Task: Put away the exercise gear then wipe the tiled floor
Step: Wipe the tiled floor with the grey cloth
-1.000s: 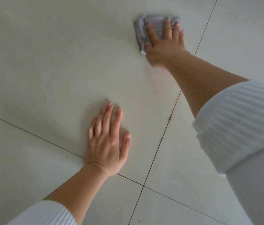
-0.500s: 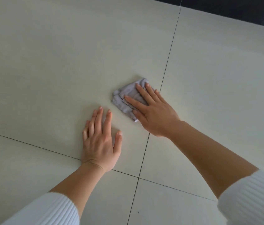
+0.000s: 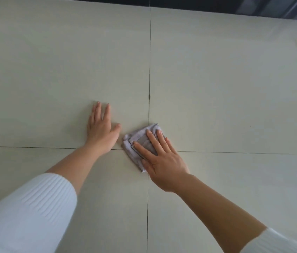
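A folded pale lilac cloth (image 3: 135,143) lies on the cream tiled floor (image 3: 217,88), right where four tiles meet. My right hand (image 3: 159,157) presses flat on the cloth with straight, spread fingers and covers its right half. My left hand (image 3: 101,127) rests flat on the tile just left of the cloth, fingers straight, thumb pointing toward it, holding nothing. Both forearms are bare, with white ribbed sleeves pushed up. No exercise gear is in view.
Dark grout lines (image 3: 150,61) cross under the cloth. A dark strip (image 3: 217,6), a wall base or furniture, runs along the far edge of the floor at the top of the view. A small dark speck (image 3: 149,96) sits on the grout line ahead.
My right hand has dragged the cloth back from far ahead to the tile junction near me. The left hand has stayed planted on the floor. The view has tilted up.
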Demonstrator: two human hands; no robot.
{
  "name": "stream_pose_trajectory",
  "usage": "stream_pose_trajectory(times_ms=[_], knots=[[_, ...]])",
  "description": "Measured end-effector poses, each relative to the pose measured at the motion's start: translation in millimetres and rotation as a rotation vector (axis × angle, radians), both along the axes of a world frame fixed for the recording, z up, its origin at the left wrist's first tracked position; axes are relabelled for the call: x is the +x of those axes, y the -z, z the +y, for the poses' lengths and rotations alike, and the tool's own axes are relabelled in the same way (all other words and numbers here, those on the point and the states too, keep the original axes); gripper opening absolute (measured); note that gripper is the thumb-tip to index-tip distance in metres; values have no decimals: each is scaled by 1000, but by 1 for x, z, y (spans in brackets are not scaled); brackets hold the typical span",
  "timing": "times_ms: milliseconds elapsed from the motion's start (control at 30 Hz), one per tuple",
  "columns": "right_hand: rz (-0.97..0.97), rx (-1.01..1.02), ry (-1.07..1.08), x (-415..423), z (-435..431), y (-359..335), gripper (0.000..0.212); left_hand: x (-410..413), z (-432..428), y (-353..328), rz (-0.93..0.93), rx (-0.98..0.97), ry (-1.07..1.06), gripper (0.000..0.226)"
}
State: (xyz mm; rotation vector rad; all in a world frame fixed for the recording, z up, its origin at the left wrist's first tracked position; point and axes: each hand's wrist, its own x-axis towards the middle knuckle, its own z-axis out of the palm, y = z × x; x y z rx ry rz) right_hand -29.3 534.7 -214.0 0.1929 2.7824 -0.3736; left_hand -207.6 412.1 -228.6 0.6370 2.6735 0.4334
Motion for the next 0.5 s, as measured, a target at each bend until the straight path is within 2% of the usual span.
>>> stream_pose_trajectory(times_ms=[133,200,267,333,400,500], knots=[[32,68,-126,43,-8,2,49,26,-33,-3,81,-62,-6,71],[57,68,-246,59,10,4,48,35,-40,-2,62,-95,-39,74],[69,99,-267,69,36,5,49,35,-41,-1,22,-146,-20,76],[28,157,-112,73,63,5,51,34,-40,-1,-20,-186,8,78],[-1,183,129,70,88,6,54,35,-39,-1,-55,-209,8,78],[1,142,450,48,118,4,53,36,-36,-2,-73,-220,-12,78]])
